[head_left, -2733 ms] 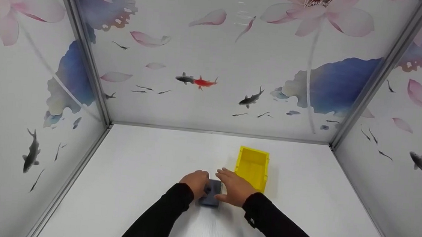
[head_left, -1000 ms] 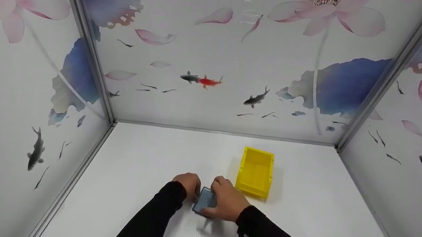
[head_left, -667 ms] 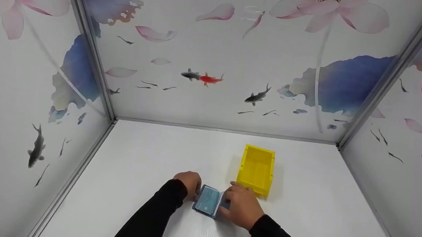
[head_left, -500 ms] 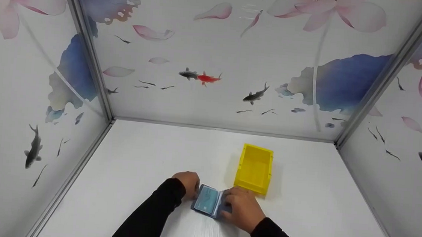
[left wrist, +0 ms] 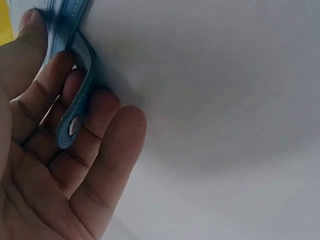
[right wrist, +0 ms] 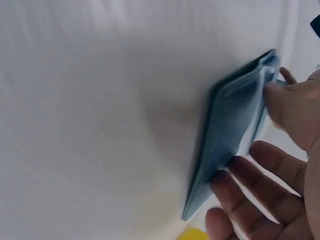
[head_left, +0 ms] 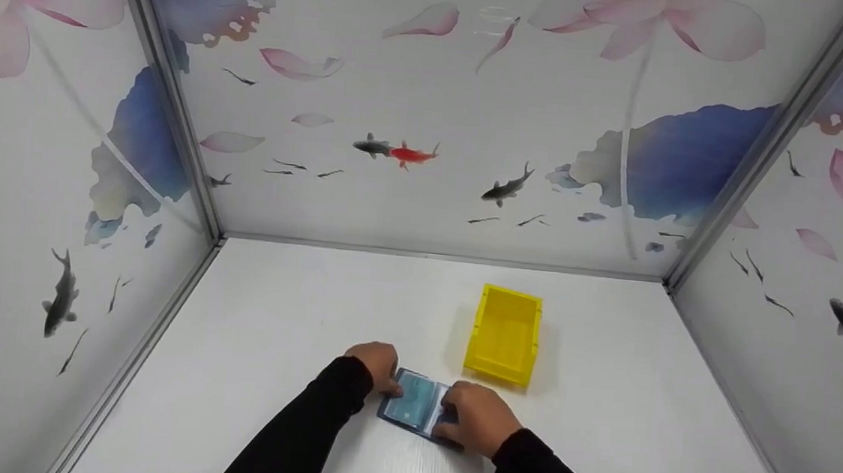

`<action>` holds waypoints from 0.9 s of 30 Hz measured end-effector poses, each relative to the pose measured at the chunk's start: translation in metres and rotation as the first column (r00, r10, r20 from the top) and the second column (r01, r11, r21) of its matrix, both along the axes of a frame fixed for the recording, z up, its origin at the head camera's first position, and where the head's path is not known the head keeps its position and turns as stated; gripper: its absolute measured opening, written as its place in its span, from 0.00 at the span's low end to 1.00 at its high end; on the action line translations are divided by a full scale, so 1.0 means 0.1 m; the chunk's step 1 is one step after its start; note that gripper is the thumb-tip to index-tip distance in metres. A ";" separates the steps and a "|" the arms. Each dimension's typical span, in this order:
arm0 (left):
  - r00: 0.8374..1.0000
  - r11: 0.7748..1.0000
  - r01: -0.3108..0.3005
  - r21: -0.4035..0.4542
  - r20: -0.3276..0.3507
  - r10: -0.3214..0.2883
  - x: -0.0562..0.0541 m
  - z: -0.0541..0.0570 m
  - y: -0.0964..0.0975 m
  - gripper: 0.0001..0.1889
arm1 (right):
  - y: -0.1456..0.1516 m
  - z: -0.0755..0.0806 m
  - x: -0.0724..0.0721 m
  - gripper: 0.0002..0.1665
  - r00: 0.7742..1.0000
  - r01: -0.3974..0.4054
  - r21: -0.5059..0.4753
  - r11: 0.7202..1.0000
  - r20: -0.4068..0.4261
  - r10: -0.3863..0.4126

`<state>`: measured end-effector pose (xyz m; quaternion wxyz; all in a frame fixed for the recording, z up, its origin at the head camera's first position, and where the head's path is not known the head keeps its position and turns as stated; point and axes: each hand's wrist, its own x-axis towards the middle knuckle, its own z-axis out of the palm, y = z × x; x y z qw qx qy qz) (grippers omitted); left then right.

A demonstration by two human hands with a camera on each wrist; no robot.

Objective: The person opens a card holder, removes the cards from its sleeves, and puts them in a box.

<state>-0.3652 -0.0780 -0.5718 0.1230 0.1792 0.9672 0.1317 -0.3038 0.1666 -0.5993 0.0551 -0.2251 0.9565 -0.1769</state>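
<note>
A blue card holder (head_left: 410, 401) lies opened out on the white table, clear plastic sleeves and a pale blue card showing on its left half. My left hand (head_left: 374, 364) grips its left edge, thumb on top and fingers beneath. Beside those fingers, the left wrist view shows a strap (left wrist: 75, 112) with a metal snap hanging loose. On the right half, my right hand (head_left: 482, 418) pinches at the sleeves, covering part of the cover. In the right wrist view the thumb (right wrist: 280, 102) is at a sleeve's edge, and fingertips (right wrist: 222, 182) touch the cover.
Just beyond my right hand stands a yellow plastic bin (head_left: 508, 333) with nothing visible inside. White panels printed with lotus and fish enclose the table at the back and both sides, joined by grey metal posts (head_left: 169, 96).
The card holder was closed at first; my right hand has swung its cover over to the right, baring the sleeves. My left thumb has come onto the left half.
</note>
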 end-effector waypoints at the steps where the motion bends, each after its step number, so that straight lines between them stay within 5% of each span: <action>1: 1.000 1.000 -0.006 0.005 -0.003 0.006 -0.01 -0.02 -0.01 0.17 | -0.01 -0.01 -0.03 0.28 1.000 -0.003 -0.002 1.000 -0.004 0.003; 8: 0.998 0.998 -0.053 0.045 0.032 0.051 -0.12 -0.19 -0.02 0.18 | -0.03 -0.10 -0.15 0.40 0.999 -0.034 -0.046 0.998 -0.015 0.034; 12: 0.997 0.997 -0.056 0.045 0.064 0.053 -0.15 -0.19 0.00 0.18 | -0.05 -0.15 -0.15 0.46 0.998 -0.049 -0.056 0.997 -0.029 0.048; 13: 0.998 0.998 -0.040 0.040 0.046 0.038 -0.25 -0.35 -0.03 0.19 | -0.06 -0.15 -0.16 0.47 0.998 -0.048 -0.054 0.997 -0.030 0.046; 19: 0.999 0.999 -0.036 0.031 0.039 0.035 -0.24 -0.32 -0.04 0.19 | -0.10 -0.16 -0.16 0.45 0.998 -0.026 -0.057 0.998 -0.054 0.023; 20: 0.997 0.998 -0.050 0.029 0.056 0.048 -0.14 -0.14 0.00 0.19 | -0.10 -0.15 -0.16 0.45 0.998 -0.025 -0.063 0.998 -0.057 0.021; 27: 0.997 0.998 -0.054 0.024 0.061 0.053 -0.05 -0.07 0.02 0.18 | -0.11 -0.14 -0.15 0.43 0.999 -0.023 -0.094 0.995 -0.033 0.019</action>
